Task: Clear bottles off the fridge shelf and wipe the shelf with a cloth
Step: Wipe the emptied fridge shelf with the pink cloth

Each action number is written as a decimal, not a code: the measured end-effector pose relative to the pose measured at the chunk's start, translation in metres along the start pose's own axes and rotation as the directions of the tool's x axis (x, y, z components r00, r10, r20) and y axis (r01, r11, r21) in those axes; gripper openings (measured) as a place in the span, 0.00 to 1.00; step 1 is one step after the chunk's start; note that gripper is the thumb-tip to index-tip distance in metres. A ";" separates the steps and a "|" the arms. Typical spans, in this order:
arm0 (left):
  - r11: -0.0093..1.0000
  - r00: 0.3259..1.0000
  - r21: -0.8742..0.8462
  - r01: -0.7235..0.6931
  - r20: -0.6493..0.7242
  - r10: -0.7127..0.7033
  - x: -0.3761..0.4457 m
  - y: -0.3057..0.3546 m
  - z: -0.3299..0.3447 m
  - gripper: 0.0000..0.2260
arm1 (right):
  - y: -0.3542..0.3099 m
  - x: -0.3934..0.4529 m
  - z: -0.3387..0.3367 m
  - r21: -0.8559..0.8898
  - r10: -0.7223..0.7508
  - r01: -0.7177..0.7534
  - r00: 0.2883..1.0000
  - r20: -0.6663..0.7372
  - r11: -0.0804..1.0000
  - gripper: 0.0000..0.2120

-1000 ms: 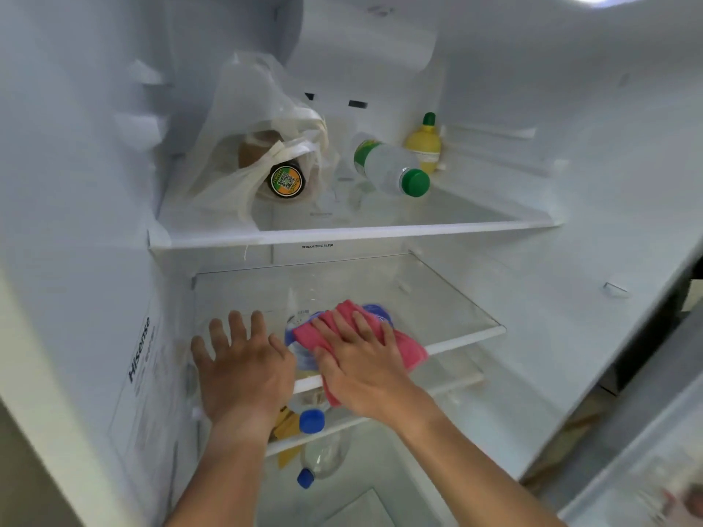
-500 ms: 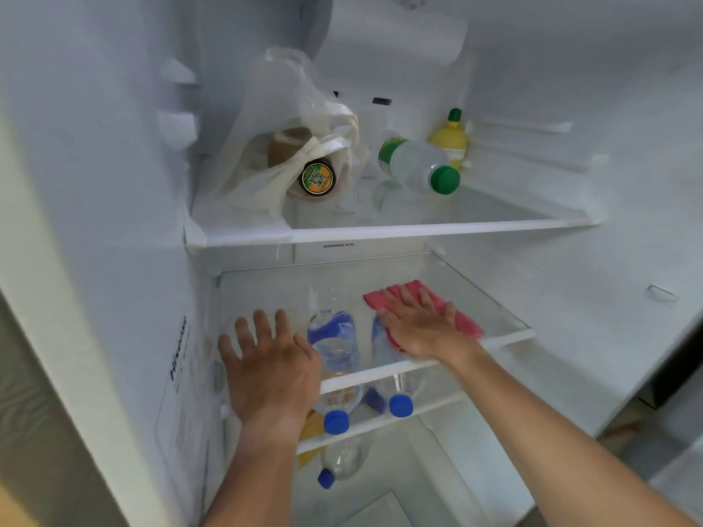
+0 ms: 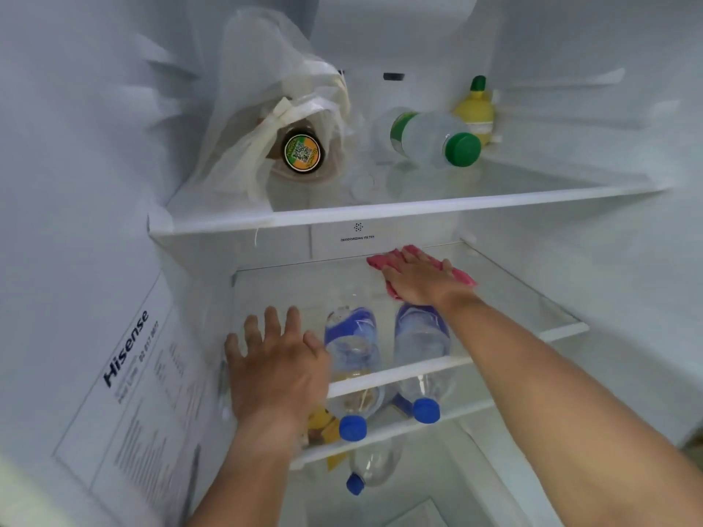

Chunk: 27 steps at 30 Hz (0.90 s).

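Note:
My right hand [image 3: 420,278] presses flat on a pink cloth [image 3: 462,276] near the back of the glass middle shelf [image 3: 532,298]. My left hand [image 3: 277,365] lies flat with fingers spread on the shelf's front left corner, holding nothing. No bottle stands on this shelf. Through the glass, on the shelf below, two clear bottles with blue labels and blue caps [image 3: 353,359] [image 3: 424,348] lie side by side. A third blue-capped bottle [image 3: 371,469] lies lower still.
On the upper shelf [image 3: 418,207] sit a white plastic bag holding a brown jar [image 3: 300,150], a lying green-capped bottle [image 3: 433,136] and a yellow lemon-shaped bottle [image 3: 475,112]. A Hisense sticker [image 3: 129,378] covers the left wall. Yellow packaging [image 3: 323,424] lies beside the lower bottles.
My right hand has slid the pink cloth from the shelf's front middle toward the back right. My left hand has stayed flat on the front left corner.

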State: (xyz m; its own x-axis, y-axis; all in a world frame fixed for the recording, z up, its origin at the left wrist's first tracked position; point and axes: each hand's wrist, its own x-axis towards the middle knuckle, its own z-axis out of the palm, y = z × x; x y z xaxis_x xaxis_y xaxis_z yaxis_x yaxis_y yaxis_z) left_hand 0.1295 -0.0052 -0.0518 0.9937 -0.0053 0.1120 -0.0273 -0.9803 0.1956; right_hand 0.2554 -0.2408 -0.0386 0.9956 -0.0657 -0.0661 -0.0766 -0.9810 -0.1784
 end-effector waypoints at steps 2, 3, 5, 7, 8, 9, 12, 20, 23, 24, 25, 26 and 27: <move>1.000 1.000 0.008 0.000 0.009 0.000 0.000 -0.001 0.001 0.25 | 0.046 -0.012 -0.007 -0.021 0.114 -0.114 0.993 -0.015 0.993 0.28; 1.000 1.000 0.009 0.004 0.014 -0.004 0.000 -0.001 0.001 0.26 | 0.068 -0.020 -0.009 -0.051 0.140 -0.141 0.990 -0.022 0.989 0.28; 1.000 1.000 0.002 0.019 0.021 -0.019 0.001 -0.001 0.002 0.26 | 0.099 -0.038 -0.011 -0.116 0.117 -0.121 0.992 -0.041 0.986 0.27; 1.000 1.000 0.003 0.023 0.016 -0.023 0.001 0.000 0.003 0.25 | 0.111 -0.059 -0.008 -0.114 0.135 -0.141 0.989 -0.057 0.983 0.28; 1.000 1.000 0.002 0.023 0.013 -0.024 0.001 0.001 0.002 0.25 | 0.109 -0.068 -0.006 -0.101 0.175 -0.180 0.983 -0.057 0.978 0.29; 1.000 1.000 -0.003 0.025 0.015 -0.025 0.000 0.001 0.001 0.25 | 0.103 -0.078 -0.004 -0.088 0.217 -0.220 0.975 -0.045 0.972 0.29; 0.998 0.999 -0.050 0.034 0.039 -0.032 -0.004 0.003 -0.003 0.25 | 0.063 -0.108 -0.001 -0.039 0.228 -0.227 0.974 0.013 0.973 0.29; 0.967 0.979 -0.229 0.115 -0.138 -0.149 -0.021 0.002 -0.014 0.20 | -0.067 -0.153 0.030 -0.034 -0.102 0.101 0.994 -0.025 0.994 0.29; 0.937 0.968 -0.339 0.085 -0.197 -0.158 -0.028 -0.003 -0.016 0.15 | -0.079 -0.167 0.031 -0.032 -0.210 0.209 0.977 -0.037 0.977 0.27; 0.942 0.967 -0.329 0.071 -0.210 -0.146 -0.033 -0.003 -0.013 0.14 | -0.077 -0.172 0.032 -0.022 -0.248 0.247 0.968 -0.050 0.969 0.26; 0.946 0.968 -0.320 0.051 -0.218 -0.126 -0.040 -0.003 -0.010 0.14 | -0.071 -0.174 0.032 -0.013 -0.285 0.285 0.956 -0.068 0.958 0.26; 0.953 0.969 -0.304 0.018 -0.231 -0.092 -0.047 -0.002 -0.007 0.14 | -0.063 -0.176 0.030 -0.010 -0.314 0.315 0.946 -0.081 0.949 0.25; 0.956 0.969 -0.293 -0.014 -0.241 -0.059 -0.053 -0.002 -0.003 0.14 | -0.051 -0.175 0.027 -0.012 -0.322 0.322 0.943 -0.083 0.946 0.25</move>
State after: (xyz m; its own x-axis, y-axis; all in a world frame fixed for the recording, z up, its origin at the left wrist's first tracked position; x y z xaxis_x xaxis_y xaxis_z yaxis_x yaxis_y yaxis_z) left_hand 0.0769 -0.0020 -0.0551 0.9381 0.1006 0.3316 -0.0721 -0.8793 0.4707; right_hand 0.0841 -0.1740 -0.0441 0.9680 0.2390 0.0769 0.2492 -0.9519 -0.1781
